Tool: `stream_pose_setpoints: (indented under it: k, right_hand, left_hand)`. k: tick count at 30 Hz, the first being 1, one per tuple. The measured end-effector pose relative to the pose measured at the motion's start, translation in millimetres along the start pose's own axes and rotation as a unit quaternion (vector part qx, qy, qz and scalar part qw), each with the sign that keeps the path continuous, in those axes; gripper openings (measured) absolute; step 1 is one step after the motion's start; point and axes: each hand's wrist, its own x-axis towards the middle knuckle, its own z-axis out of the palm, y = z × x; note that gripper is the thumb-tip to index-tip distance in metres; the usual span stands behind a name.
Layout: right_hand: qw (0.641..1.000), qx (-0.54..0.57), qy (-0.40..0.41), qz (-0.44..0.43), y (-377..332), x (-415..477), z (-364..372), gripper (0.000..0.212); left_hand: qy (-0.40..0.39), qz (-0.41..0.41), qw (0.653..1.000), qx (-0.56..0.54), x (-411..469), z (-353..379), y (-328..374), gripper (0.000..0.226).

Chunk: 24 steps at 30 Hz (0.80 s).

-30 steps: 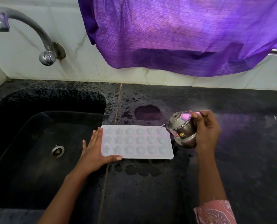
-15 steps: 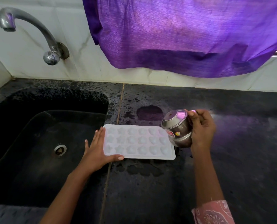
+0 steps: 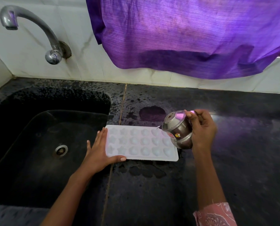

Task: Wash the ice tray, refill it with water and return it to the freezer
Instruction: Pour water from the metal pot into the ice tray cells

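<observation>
Beside sink [image 3: 80, 101]: one ice tray [image 3: 140, 142], one pot [image 3: 178, 129]

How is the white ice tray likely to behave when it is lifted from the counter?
The ice tray looks thin and flat, so it may flex if lifted by one end. Its shallow moulds would probably spill any water at a slight tilt. The counter around it looks wet, so it may slide when pushed.
</observation>
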Motion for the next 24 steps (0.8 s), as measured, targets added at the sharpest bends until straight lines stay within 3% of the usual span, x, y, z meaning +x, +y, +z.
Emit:
stream_pose_setpoints:
  k: [14,24]
  right_hand:
    - [0.999,-0.036,0.01,-0.013,-12.1,-2.6,-0.8,0.025]
    - [0.999,-0.01,0.036,0.031,-8.1,-4.3,2.1,0.021]
  left_hand:
    - [0.009,0.006,1.0,-0.001,0.2,1.5,-2.6,0.139]
    - [0.007,0.008,1.0,-0.004,0.4,1.5,-2.3,0.136]
